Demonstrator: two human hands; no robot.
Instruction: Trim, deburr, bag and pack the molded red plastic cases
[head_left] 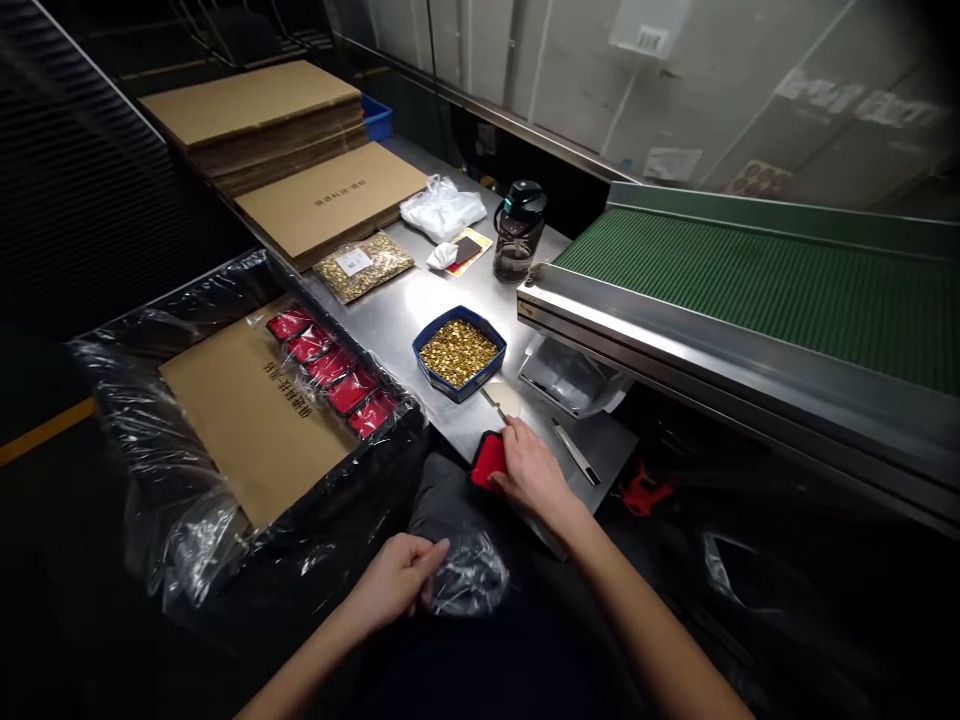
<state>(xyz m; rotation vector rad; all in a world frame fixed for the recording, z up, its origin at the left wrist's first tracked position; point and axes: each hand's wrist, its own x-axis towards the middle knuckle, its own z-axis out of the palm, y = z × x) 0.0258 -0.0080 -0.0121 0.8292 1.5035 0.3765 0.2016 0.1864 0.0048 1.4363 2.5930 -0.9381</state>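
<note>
Right hand (534, 470) reaches forward, arm stretched out from the lower right, fingers curled around a small red case (488, 460) sitting at the near edge of the tabletop (397, 310), just below the blue tray of gold bits (458, 352). Left hand (396, 580) is low, off the tabletop near the lap, fingers pinching a crinkly clear plastic bag (466, 573).
</note>
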